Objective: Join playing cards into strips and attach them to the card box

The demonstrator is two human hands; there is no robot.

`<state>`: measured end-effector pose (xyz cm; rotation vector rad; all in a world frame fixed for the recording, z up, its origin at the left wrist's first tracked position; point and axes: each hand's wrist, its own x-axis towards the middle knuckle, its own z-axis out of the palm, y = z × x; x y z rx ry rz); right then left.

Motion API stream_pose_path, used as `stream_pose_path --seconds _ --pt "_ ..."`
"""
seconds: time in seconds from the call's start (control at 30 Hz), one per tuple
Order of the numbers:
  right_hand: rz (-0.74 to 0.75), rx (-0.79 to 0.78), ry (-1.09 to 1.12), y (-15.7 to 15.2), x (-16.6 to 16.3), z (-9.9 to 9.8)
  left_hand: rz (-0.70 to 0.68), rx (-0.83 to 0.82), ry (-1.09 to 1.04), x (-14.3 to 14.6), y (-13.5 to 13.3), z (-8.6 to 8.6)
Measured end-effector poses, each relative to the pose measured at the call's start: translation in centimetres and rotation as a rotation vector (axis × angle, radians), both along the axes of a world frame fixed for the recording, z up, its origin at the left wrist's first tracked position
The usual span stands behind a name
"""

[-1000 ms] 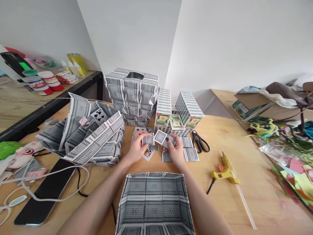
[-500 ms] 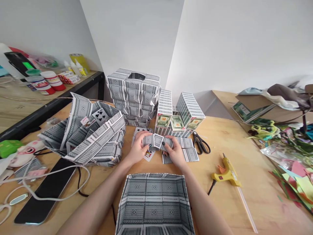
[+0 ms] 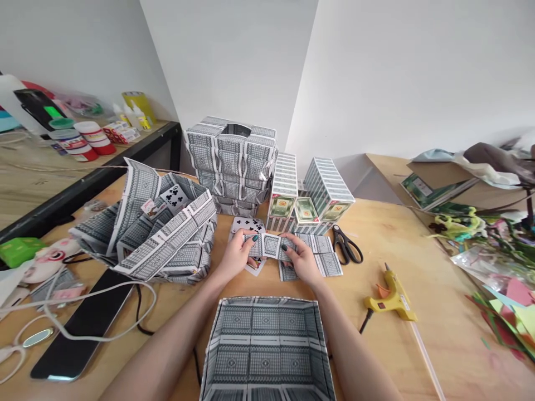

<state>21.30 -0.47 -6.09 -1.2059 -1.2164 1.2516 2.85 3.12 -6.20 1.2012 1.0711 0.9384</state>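
2 bare hands of yours share 1 short strip of grey-patterned, white-edged playing cards [image 3: 271, 246], which spans the gap between them over the pale wooden desk [image 3: 384, 356]. Your left hand [image 3: 236, 252] has its grip pinched on the left end, 1 dark-nailed fingertip against the patterned face. Your right hand [image 3: 301, 259] grasps the right end, its grip likewise narrowed on the card. Whether the strip touches the desk, you cannot tell from this view. White-faced club cards [image 3: 246, 223] lie just beyond your left hand; flat grey-patterned cards [image 3: 328, 263] lie beside your right, near black-handled scissors [image 3: 348, 248]. Between your forearms sits 1 open grey-patterned card box [image 3: 266, 341].
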Motion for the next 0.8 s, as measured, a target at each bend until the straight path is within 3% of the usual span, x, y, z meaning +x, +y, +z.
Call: stream_pose_path --seconds 0.8 --pt "0.045 -0.067 0.010 -0.15 0.08 0.23 -0.038 0.146 0.240 -0.06 -0.60 0.84"
